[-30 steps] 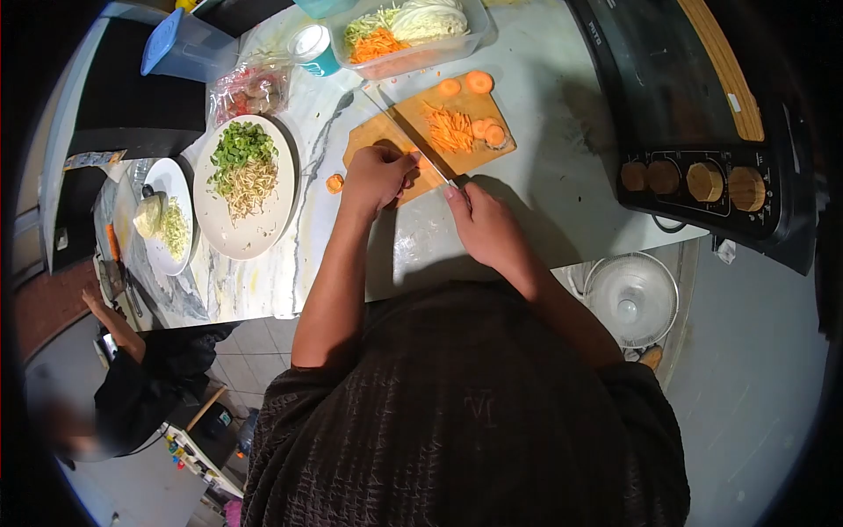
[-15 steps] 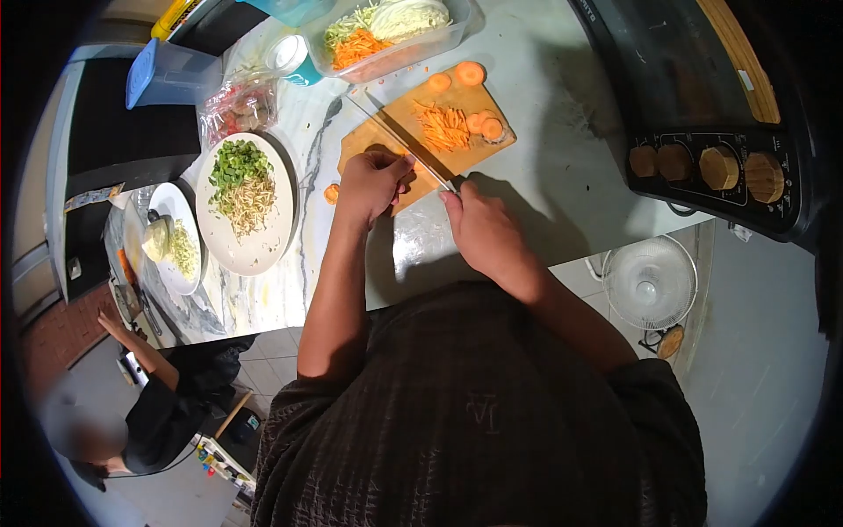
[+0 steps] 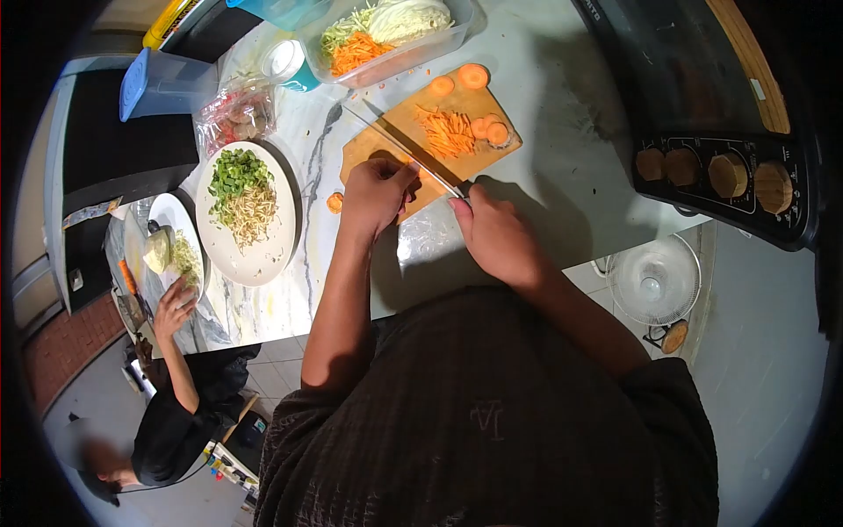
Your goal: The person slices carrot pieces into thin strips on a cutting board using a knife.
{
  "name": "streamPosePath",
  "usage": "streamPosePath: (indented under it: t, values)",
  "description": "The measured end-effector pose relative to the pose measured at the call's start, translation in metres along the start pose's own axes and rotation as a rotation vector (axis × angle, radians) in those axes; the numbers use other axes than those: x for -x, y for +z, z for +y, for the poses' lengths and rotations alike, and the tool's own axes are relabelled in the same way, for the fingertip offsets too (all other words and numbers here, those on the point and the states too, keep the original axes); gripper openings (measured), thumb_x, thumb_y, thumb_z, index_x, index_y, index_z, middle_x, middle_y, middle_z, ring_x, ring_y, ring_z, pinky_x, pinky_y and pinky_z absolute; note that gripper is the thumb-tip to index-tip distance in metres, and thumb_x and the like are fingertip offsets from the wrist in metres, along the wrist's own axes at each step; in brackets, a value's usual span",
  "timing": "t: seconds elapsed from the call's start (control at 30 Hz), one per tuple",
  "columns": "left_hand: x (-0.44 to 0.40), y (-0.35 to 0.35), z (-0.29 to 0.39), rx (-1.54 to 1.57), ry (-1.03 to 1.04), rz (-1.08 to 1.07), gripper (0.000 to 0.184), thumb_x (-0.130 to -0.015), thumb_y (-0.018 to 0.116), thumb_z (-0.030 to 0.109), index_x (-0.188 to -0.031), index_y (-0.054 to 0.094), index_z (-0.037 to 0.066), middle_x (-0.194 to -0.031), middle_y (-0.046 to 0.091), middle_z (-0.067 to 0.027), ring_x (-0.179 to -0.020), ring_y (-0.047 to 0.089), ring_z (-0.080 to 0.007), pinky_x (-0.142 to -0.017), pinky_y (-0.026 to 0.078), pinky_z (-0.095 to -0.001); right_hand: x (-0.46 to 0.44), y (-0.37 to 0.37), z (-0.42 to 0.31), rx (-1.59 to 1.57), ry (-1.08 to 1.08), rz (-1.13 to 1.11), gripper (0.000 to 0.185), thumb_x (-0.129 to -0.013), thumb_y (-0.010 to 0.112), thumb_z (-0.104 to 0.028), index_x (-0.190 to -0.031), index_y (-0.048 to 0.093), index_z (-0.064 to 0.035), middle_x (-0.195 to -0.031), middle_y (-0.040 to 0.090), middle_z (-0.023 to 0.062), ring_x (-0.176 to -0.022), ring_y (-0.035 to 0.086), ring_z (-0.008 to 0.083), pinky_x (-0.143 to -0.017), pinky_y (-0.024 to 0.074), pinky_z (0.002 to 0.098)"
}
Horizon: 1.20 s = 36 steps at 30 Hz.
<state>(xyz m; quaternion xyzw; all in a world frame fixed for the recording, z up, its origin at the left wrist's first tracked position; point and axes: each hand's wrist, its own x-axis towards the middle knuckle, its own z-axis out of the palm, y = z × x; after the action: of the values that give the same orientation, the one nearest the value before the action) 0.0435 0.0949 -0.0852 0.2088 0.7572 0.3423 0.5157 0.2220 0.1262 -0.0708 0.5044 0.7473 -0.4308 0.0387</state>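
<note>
My right hand is wrapped round the handle of a long kitchen knife. Its blade slants up and left across a wooden cutting board. My left hand is closed, fingertips bent down on the board against the near side of the blade. A bit of orange carrot shows at those fingertips; the rest is hidden under them. Beyond the blade lies a pile of carrot strips. Round carrot slices rest at the board's far edge, others at its right end. A small carrot piece lies left of the board.
A clear tub holds shredded carrot and cabbage. An oval plate carries chopped greens and bean sprouts. Left of it, a co-worker's hand is at a smaller white plate. A black oven stands right; a mesh strainer sits below the counter edge.
The co-worker's hand has reached up and right to the smaller plate. My hands keep nearly the same place at the knife and board; the whole view has shifted slightly.
</note>
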Motion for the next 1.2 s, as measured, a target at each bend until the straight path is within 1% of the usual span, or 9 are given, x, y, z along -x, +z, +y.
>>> streamPosePath:
  t: [0.3, 0.53, 0.6, 0.67, 0.83, 0.9, 1.03, 1.1, 1.2]
  values:
    - [0.001, 0.000, 0.002, 0.014, -0.026, -0.010, 0.024, -0.090, 0.065, 0.019, -0.078, 0.061, -0.001, -0.057, 0.056, -0.0027, -0.043, 0.047, -0.0077, -0.040, 0.036, -0.0230, 0.003, -0.004, -0.004, -0.005, 0.041, -0.034, 0.038, -0.098, 0.046, -0.037, -0.097, 0.053, 0.0003, -0.081, 0.064, 0.0269, -0.081, 0.061, 0.0477, -0.073, 0.0476, 0.0546]
    - [-0.001, 0.001, -0.001, 0.038, 0.014, -0.013, 0.024, -0.090, 0.064, 0.018, -0.078, 0.061, -0.002, -0.058, 0.058, -0.0046, -0.041, 0.047, -0.0078, -0.039, 0.035, -0.0223, 0.001, -0.005, -0.002, -0.011, 0.026, -0.036, 0.039, -0.098, 0.045, -0.038, -0.098, 0.053, 0.0003, -0.081, 0.065, 0.0265, -0.081, 0.062, 0.0479, -0.073, 0.0480, 0.0543]
    - [-0.002, 0.000, -0.002, 0.048, 0.013, -0.015, 0.024, -0.090, 0.064, 0.018, -0.078, 0.061, -0.003, -0.058, 0.058, -0.0048, -0.041, 0.047, -0.0079, -0.039, 0.035, -0.0222, 0.004, -0.006, -0.002, 0.015, 0.059, -0.064, 0.039, -0.098, 0.045, -0.038, -0.098, 0.053, 0.0000, -0.081, 0.065, 0.0266, -0.081, 0.062, 0.0478, -0.073, 0.0482, 0.0548]
    - [-0.004, -0.003, -0.004, -0.021, -0.002, -0.036, 0.028, -0.089, 0.065, 0.021, -0.077, 0.061, -0.004, -0.061, 0.061, -0.0057, -0.046, 0.052, -0.0088, -0.042, 0.041, -0.0240, 0.006, -0.007, -0.001, 0.028, 0.067, -0.064, 0.039, -0.098, 0.045, -0.038, -0.098, 0.052, -0.0001, -0.080, 0.065, 0.0266, -0.080, 0.062, 0.0477, -0.072, 0.0484, 0.0549]
    - [-0.004, -0.003, -0.007, 0.006, 0.029, -0.032, 0.028, -0.089, 0.065, 0.020, -0.077, 0.061, -0.004, -0.062, 0.061, -0.0057, -0.048, 0.053, -0.0088, -0.043, 0.043, -0.0243, 0.006, -0.007, -0.001, 0.061, 0.051, -0.056, 0.039, -0.098, 0.045, -0.039, -0.099, 0.052, -0.0005, -0.080, 0.065, 0.0264, -0.080, 0.062, 0.0476, -0.073, 0.0489, 0.0548]
    - [-0.004, -0.002, -0.007, 0.017, 0.035, -0.037, 0.028, -0.089, 0.065, 0.020, -0.077, 0.061, -0.004, -0.062, 0.062, -0.0058, -0.048, 0.054, -0.0088, -0.043, 0.043, -0.0244, 0.006, -0.011, -0.006, 0.064, 0.124, -0.124, 0.042, -0.100, 0.041, -0.040, -0.102, 0.050, 0.0004, -0.087, 0.064, 0.0291, -0.086, 0.060, 0.0497, -0.078, 0.0466, 0.0555]
    - [-0.003, -0.001, -0.006, 0.026, 0.026, -0.027, 0.027, -0.089, 0.065, 0.020, -0.077, 0.060, -0.004, -0.063, 0.062, -0.0061, -0.050, 0.055, -0.0088, -0.043, 0.044, -0.0245, 0.005, -0.010, -0.007, 0.081, 0.147, -0.139, 0.042, -0.100, 0.042, -0.039, -0.103, 0.050, 0.0011, -0.086, 0.064, 0.0296, -0.086, 0.060, 0.0500, -0.077, 0.0469, 0.0555]
    - [-0.002, -0.001, -0.005, 0.042, 0.024, -0.026, 0.027, -0.089, 0.065, 0.020, -0.077, 0.060, -0.004, -0.064, 0.062, -0.0061, -0.050, 0.055, -0.0087, -0.043, 0.044, -0.0246, 0.003, -0.008, -0.004, 0.078, 0.142, -0.115, 0.040, -0.098, 0.045, -0.040, -0.102, 0.052, -0.0007, -0.084, 0.065, 0.0275, -0.083, 0.062, 0.0488, -0.075, 0.0484, 0.0549]
    - [0.001, -0.002, 0.001, 0.000, 0.003, -0.027, 0.027, -0.089, 0.065, 0.020, -0.077, 0.061, -0.004, -0.063, 0.062, -0.0058, -0.050, 0.055, -0.0086, -0.043, 0.044, -0.0245, 0.003, -0.009, -0.005, 0.081, 0.140, -0.126, 0.041, -0.098, 0.044, -0.040, -0.102, 0.052, -0.0003, -0.085, 0.065, 0.0279, -0.084, 0.061, 0.0490, -0.076, 0.0481, 0.0550]
